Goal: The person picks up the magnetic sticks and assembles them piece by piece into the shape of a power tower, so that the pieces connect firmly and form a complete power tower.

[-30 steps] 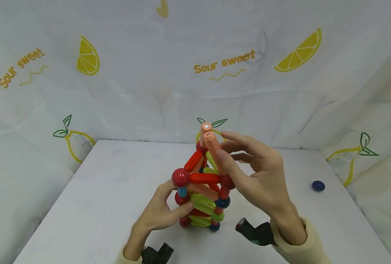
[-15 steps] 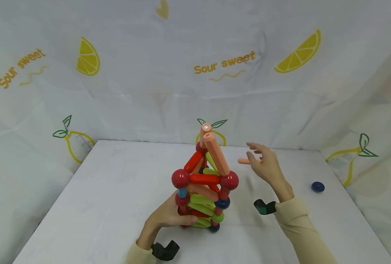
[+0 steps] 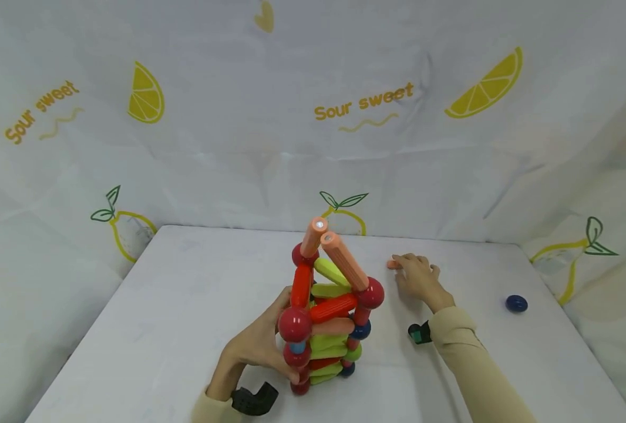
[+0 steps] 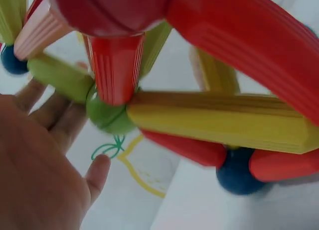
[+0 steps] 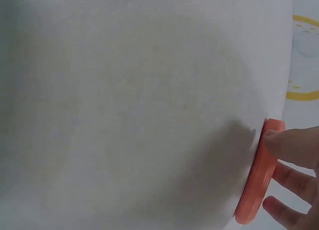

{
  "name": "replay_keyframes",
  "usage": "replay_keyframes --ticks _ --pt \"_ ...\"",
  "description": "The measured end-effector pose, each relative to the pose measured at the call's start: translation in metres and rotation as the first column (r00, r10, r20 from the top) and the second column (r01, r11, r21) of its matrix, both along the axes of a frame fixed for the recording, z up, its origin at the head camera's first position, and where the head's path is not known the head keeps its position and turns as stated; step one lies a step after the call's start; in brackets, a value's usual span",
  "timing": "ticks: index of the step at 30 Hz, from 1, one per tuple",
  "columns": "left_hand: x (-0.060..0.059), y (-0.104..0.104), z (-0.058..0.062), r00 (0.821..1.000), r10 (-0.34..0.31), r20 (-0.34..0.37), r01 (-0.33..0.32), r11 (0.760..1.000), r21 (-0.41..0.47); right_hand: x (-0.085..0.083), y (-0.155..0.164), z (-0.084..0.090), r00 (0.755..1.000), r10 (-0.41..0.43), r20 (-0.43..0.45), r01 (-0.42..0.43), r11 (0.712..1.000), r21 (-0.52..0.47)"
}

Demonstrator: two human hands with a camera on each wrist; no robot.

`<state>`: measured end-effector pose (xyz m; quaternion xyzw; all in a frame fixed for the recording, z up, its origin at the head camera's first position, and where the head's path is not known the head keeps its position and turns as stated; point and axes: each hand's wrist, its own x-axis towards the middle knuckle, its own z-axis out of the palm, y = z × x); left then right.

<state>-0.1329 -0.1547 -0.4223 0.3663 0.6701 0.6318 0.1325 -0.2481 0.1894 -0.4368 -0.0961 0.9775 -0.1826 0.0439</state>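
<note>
A tower of magnetic rods and balls (image 3: pixel 331 346) stands at the table's middle in the head view, mixing red, lime, peach, blue and green parts. Two peach rods, one of them the near rod (image 3: pixel 346 261), slant up from its top balls with free ends close together. My left hand (image 3: pixel 260 341) holds the tower's left side, thumb in front and fingers behind; in the left wrist view its fingers (image 4: pixel 65 118) touch a lime rod (image 4: pixel 60 78). Farther right, my right hand (image 3: pixel 421 279) pinches a loose peach rod (image 5: pixel 261 172) lying on the table, seen best in the right wrist view.
A dark blue ball (image 3: pixel 516 304) lies near the table's right edge. The white table (image 3: pixel 186 282) ends at a hanging white cloth (image 3: pixel 228 117) printed with lemons, behind and at both sides.
My right hand has let go of the peach rod atop the tower, moved right and taken hold of the loose one on the table. The tower has turned in my left hand.
</note>
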Motion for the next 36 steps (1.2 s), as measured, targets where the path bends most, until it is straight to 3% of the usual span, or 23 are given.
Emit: replay_keyframes --ticks 2,5,8,11,13,19,23,26,28,29,32,33,34,36 --pt "0.004 0.002 0.003 0.989 0.139 -0.042 -0.143 0.985 -0.099 0.001 0.001 -0.002 1.0 0.002 -0.028 -0.001 1.0 0.008" --pt "0.01 0.011 0.008 0.936 0.333 -0.112 -0.348 0.92 -0.181 0.003 0.004 -0.006 0.998 -0.002 -0.059 0.002 1.0 0.001" --pt "0.01 0.025 0.009 0.869 0.459 -0.183 -0.485 0.864 -0.136 0.007 0.006 -0.005 0.995 -0.017 -0.093 0.013 0.999 -0.043" --pt "0.009 0.033 0.009 0.807 0.527 -0.267 -0.56 0.826 -0.064 0.011 0.003 0.005 0.988 -0.036 -0.152 0.01 0.985 -0.17" --pt "0.008 0.035 0.01 0.779 0.548 -0.305 -0.583 0.812 -0.031 0.015 -0.001 0.019 0.979 -0.058 -0.196 0.001 0.96 -0.281" --pt "0.008 0.03 0.009 0.757 0.568 -0.322 -0.605 0.796 -0.017 0.04 -0.024 0.091 0.927 -0.156 -0.34 -0.062 0.832 -0.551" --pt "0.008 0.029 0.008 0.723 0.592 -0.356 -0.637 0.771 -0.012 0.069 -0.044 0.144 0.885 -0.164 -0.435 -0.188 0.729 -0.658" --pt "0.011 0.033 0.01 0.678 0.616 -0.4 -0.678 0.735 -0.017 0.095 -0.058 0.175 0.848 -0.134 -0.512 -0.317 0.646 -0.694" --pt "0.013 0.035 0.012 0.659 0.621 -0.425 -0.695 0.719 -0.028 0.11 -0.066 0.19 0.824 -0.1 -0.557 -0.414 0.565 -0.714" --pt "0.014 0.036 0.014 0.658 0.617 -0.431 -0.694 0.719 -0.031 0.116 -0.07 0.195 0.814 -0.083 -0.575 -0.45 0.536 -0.715" --pt "0.019 0.034 0.021 0.678 0.603 -0.421 -0.672 0.74 -0.021 0.13 -0.077 0.205 0.794 -0.037 -0.607 -0.524 0.465 -0.714" --pt "0.02 0.033 0.023 0.683 0.599 -0.417 -0.661 0.75 -0.006 0.134 -0.079 0.206 0.79 -0.023 -0.613 -0.537 0.457 -0.709" --pt "0.022 0.032 0.026 0.677 0.601 -0.425 -0.659 0.752 0.015 0.137 -0.08 0.207 0.79 -0.016 -0.614 -0.534 0.474 -0.7" --pt "0.025 0.029 0.032 0.638 0.618 -0.459 -0.667 0.742 0.072 0.141 -0.081 0.207 0.793 -0.009 -0.609 -0.519 0.513 -0.683"
